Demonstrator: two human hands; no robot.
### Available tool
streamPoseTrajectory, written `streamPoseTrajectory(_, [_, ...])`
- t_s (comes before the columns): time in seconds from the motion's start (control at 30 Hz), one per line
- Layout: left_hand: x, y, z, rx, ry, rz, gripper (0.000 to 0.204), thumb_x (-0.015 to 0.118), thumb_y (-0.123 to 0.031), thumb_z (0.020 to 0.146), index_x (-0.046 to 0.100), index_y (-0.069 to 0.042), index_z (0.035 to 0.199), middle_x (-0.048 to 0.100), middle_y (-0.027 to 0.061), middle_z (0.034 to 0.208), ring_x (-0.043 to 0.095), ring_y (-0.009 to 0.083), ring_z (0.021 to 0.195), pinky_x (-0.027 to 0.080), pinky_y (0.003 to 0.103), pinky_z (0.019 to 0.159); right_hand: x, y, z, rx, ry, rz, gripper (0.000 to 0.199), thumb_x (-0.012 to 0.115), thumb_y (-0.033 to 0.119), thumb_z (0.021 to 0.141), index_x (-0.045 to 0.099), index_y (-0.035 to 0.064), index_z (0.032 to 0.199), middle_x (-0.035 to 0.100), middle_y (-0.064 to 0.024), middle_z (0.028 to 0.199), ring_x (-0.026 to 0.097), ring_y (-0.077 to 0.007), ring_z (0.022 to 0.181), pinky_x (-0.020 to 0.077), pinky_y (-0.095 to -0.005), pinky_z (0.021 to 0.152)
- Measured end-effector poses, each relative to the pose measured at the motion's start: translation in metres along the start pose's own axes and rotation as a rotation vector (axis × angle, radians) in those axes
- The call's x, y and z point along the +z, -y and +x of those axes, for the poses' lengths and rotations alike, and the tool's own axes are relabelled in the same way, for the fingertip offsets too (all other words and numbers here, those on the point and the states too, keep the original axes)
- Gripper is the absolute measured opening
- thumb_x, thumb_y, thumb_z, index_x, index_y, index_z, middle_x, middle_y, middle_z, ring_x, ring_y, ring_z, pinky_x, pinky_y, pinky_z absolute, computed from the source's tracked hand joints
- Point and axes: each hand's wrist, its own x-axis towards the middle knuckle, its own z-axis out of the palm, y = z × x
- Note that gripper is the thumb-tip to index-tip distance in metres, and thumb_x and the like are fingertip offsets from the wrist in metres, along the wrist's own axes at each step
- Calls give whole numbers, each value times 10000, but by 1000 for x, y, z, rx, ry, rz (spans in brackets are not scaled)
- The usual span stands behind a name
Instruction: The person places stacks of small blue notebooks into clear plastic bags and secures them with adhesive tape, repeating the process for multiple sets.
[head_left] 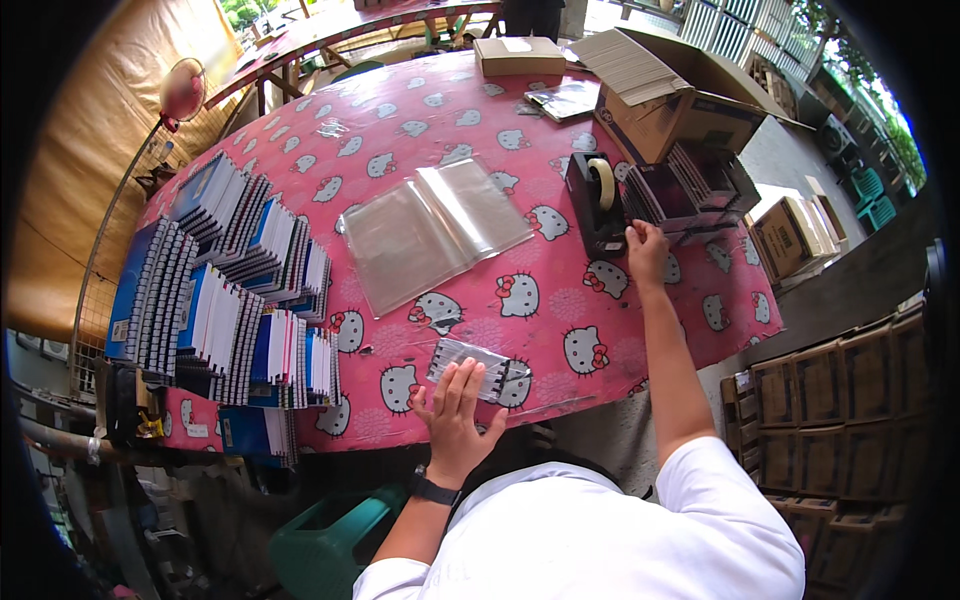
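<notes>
My left hand (pixel 458 415) lies flat with spread fingers on a small spiral notebook (pixel 470 368) in a clear plastic sleeve, near the table's front edge. Over to the right, my right hand (pixel 648 252) is beside the front end of a black tape dispenser (pixel 588 207), which carries a roll of tape (pixel 602 184). Thumb and fingers of that hand are pinched together; anything between them is too small to make out. Just beyond it stand several dark, thin packs (pixel 662 194) in a row. A stack of clear plastic sleeves (pixel 437 235) lies at the table's middle.
Several rows of spiral notebooks (pixel 215 310) fill the left side of the pink patterned table (pixel 540 340). An open cardboard box (pixel 680 110) and a flat closed box (pixel 520 56) stand at the back. A green plastic stool (pixel 335 545) is below the front edge.
</notes>
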Motion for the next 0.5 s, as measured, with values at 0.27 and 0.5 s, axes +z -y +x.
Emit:
streamPoseTrajectory(0.27, [-2, 0, 1, -36, 5, 69, 714, 682, -394, 714, 435, -194, 1352, 421, -16, 1359, 297, 170, 1320, 100, 503, 1065, 26, -9, 30, -106, 44, -99, 276, 680, 320, 805, 702, 45, 815, 662, -85, 786, 585, -283, 751, 419, -403, 803])
streamPoseTrajectory(0.5, [2, 0, 0, -48, 1, 14, 730, 692, -365, 699, 427, -206, 1361, 393, -16, 1386, 275, 175, 1342, 54, 524, 1084, 12, -33, -32, 571, 386, 668, 123, 662, 155, 845, 638, 41, 886, 606, -6, 741, 521, -91, 598, 380, -236, 510])
